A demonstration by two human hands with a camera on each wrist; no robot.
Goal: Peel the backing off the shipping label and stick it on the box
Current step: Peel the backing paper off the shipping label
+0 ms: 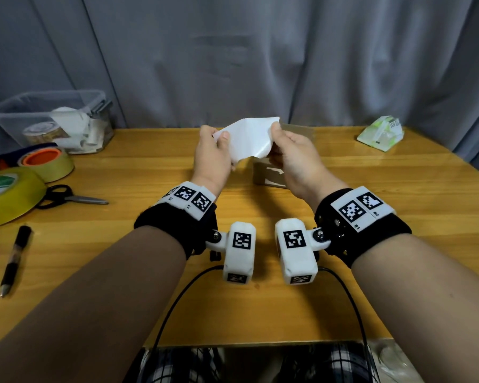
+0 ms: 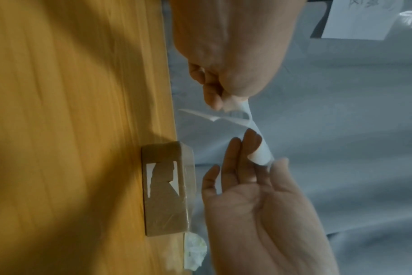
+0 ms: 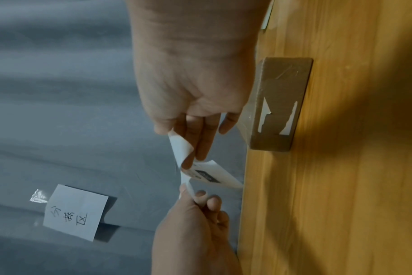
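I have both hands raised above the far half of the table (image 1: 343, 189), with the shipping label (image 1: 249, 140) stretched between them. My left hand (image 1: 212, 158) pinches its left end between thumb and fingers (image 3: 201, 197); my right hand (image 1: 296, 158) pinches the right end. The white sheet runs roughly left to right, its long axis across my view, sagging and buckled in the middle, with its blank side toward the head camera. From the right wrist I see a printed face with a dark bar turned away from me, and two layers that part near my fingertips; I cannot tell which layer each hand holds.

The box (image 1: 268, 175), brown cardboard, lies on the table just below and behind my right hand, which hides most of it. Its long axis runs left to right too. Torn white scraps (image 2: 160, 178) cling to its near face.

At the left are tape rolls (image 1: 49, 164), scissors (image 1: 72, 199) and a pen (image 1: 14, 258).
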